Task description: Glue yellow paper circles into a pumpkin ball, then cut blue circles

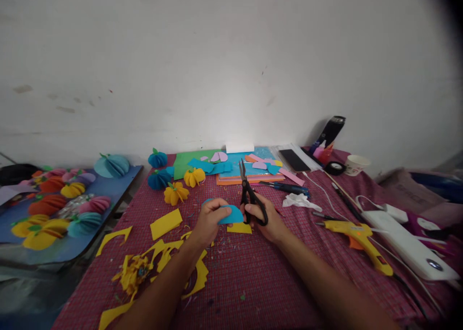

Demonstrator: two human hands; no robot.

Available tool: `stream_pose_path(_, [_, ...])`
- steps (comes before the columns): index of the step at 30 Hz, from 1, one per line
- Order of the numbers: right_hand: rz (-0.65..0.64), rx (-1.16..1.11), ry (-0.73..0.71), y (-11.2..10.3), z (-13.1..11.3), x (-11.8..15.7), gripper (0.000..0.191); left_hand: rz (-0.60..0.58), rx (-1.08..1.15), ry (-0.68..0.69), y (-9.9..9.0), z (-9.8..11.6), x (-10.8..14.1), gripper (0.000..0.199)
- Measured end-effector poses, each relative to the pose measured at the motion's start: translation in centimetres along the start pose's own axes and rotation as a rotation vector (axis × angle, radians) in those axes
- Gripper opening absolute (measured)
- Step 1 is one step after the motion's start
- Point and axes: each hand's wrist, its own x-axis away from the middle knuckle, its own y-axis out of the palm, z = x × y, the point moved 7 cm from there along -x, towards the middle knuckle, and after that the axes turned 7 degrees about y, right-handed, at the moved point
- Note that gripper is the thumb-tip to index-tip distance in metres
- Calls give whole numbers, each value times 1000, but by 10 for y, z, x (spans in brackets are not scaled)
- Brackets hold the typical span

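Observation:
My left hand [213, 219] is closed on a blue paper piece [233, 215] with a curved edge, its thumb on top. Black-handled scissors [249, 192] are in my right hand [265, 219], just right of the paper, with the blades pointing up and away. The handles lie around my fingers, and the blades do not cross the blue piece. Under and between my hands, a small yellow piece [239, 228] lies on the checked cloth [253, 281]. A folded yellow rectangle [166, 224] is left of my left hand.
Yellow scraps [197, 281] cover the left front. Paper pumpkins [176, 193] stand behind them, more on a blue board [43, 255]. Coloured sheets [249, 179], a cutter [285, 187] and a phone [294, 160] lie behind. At right are a yellow glue gun [356, 233] and a white power strip [408, 245].

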Motion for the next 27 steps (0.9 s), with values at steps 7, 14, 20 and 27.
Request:
stream_pose_path(7, [-34,48,34,5,1,1,33,-74,-17,-52,3,-6,0,21])
stream_pose_path(14, [-83,59,69,9,6,-1,38,-155,-215,-5,2,-9,0,20])
stream_pose_path(20, [-103,12,92,11,10,-1,40,-203,-253,-8,7,-7,1,22])
stream_pose_path(27, [-142,13,99,12,11,0,40,-215,-266,5,10,-4,2,24])
